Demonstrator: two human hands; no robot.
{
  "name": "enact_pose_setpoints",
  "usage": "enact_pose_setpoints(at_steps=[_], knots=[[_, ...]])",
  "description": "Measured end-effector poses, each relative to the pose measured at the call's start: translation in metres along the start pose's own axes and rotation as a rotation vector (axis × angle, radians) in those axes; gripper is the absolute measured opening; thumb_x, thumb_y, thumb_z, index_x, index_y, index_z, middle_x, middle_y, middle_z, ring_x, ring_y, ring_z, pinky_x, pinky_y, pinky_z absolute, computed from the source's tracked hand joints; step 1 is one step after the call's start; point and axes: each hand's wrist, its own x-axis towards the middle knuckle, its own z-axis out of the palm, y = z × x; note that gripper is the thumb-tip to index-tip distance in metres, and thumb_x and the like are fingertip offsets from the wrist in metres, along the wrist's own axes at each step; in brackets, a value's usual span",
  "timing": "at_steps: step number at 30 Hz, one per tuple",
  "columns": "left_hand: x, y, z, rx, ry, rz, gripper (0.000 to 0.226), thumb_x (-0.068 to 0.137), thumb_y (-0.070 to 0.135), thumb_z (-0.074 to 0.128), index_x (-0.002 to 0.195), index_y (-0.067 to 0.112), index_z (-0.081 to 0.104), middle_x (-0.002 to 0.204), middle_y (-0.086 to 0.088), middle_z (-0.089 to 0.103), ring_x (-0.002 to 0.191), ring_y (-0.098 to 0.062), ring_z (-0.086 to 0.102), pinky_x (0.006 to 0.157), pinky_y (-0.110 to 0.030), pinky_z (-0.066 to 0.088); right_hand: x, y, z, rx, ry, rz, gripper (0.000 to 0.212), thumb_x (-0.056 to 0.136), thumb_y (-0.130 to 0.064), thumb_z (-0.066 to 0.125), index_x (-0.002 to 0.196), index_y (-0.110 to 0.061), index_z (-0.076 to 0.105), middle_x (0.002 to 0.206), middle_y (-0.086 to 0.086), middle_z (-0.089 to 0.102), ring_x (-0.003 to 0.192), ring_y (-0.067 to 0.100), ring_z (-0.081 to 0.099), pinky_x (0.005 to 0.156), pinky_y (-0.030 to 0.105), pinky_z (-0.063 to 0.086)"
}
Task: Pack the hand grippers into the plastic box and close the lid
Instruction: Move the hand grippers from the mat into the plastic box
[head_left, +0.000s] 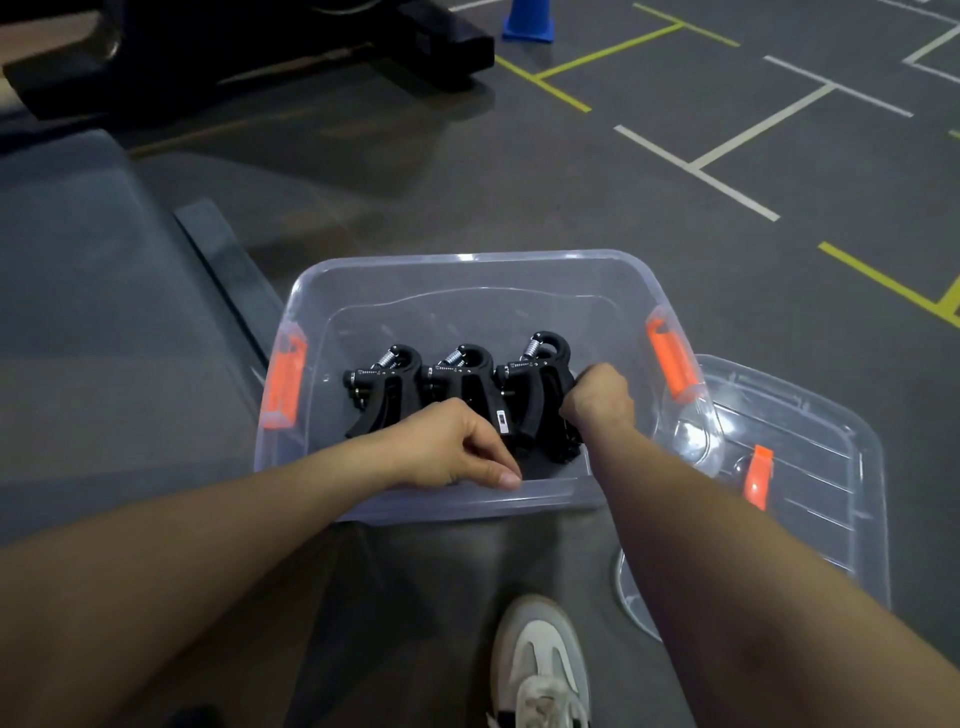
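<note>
three black grippers (457, 387) stand in a row inside the clear box (467, 270) on the floor. the right hand (597, 397) is curled around the rightmost gripper (540, 384). the left hand (452, 444) sits at the box's near wall, fingers curled; what it holds is hidden. the lid (810, 467) lies just right of the box.

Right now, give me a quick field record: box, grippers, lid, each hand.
box: clear plastic box on the floor, open, orange latches
hand grippers: three black ones in a row inside
lid: lid off, lying right of the box
left hand: left hand at the near rim, fingers curled
right hand: right hand grips the rightmost gripper
</note>
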Motion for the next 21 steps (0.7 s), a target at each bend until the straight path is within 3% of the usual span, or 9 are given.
enact_pose_setpoints(at_steps=[7,10,14,17,19,21], knots=[[0.0,0.004,0.001,0.023,-0.01,-0.022,0.015,0.073,0.023,0.076,0.086,0.016,0.076,0.085,-0.001,0.074,0.076,-0.005,0.062,0.085,-0.028,0.05,-0.002,0.0,-0.001,0.063,0.005,-0.042,0.03,0.085,0.0,0.047,0.107,-0.008,0.066,0.115,0.017,0.065,0.108,0.034,0.062,0.082,0.032,0.047],[0.0,0.003,0.0,0.033,-0.012,-0.026,0.009,0.073,0.024,0.077,0.08,0.019,0.075,0.082,0.003,0.073,0.076,-0.004,0.062,0.085,-0.027,0.05,-0.002,0.0,-0.003,0.097,-0.022,-0.069,0.031,0.086,0.001,0.049,0.111,-0.007,0.065,0.119,0.017,0.064,0.112,0.034,0.06,0.089,0.032,0.047],[-0.002,0.006,0.0,0.061,-0.004,-0.022,0.02,0.076,0.024,0.074,0.092,0.013,0.076,0.089,-0.003,0.074,0.074,-0.002,0.06,0.082,-0.021,0.049,-0.01,-0.006,-0.004,0.164,-0.049,-0.121,0.037,0.082,0.002,0.054,0.116,-0.011,0.064,0.119,0.014,0.065,0.111,0.03,0.061,0.092,0.028,0.046],[-0.008,0.006,-0.001,0.134,0.018,-0.014,0.024,0.08,0.03,0.07,0.099,0.015,0.074,0.087,0.003,0.072,0.067,0.005,0.054,0.073,-0.013,0.043,-0.023,-0.02,-0.008,0.233,-0.074,-0.183,0.042,0.08,-0.001,0.061,0.122,-0.009,0.061,0.119,0.014,0.065,0.111,0.028,0.061,0.094,0.028,0.045],[-0.016,0.004,-0.008,0.142,0.072,-0.019,0.027,0.083,0.029,0.067,0.106,0.016,0.07,0.081,0.008,0.065,0.064,0.003,0.051,0.068,-0.01,0.041,-0.035,-0.037,-0.011,0.261,-0.096,-0.215,0.042,0.078,-0.003,0.066,0.12,-0.008,0.06,0.117,0.013,0.065,0.108,0.028,0.061,0.094,0.03,0.046],[-0.027,0.003,-0.023,0.114,0.195,-0.027,0.03,0.085,0.026,0.065,0.113,0.014,0.066,0.089,0.004,0.065,0.063,0.002,0.05,0.065,-0.006,0.04,-0.051,-0.061,-0.01,0.285,-0.147,-0.256,0.049,0.078,-0.002,0.069,0.125,-0.007,0.055,0.122,0.014,0.062,0.111,0.03,0.059,0.098,0.031,0.045]])
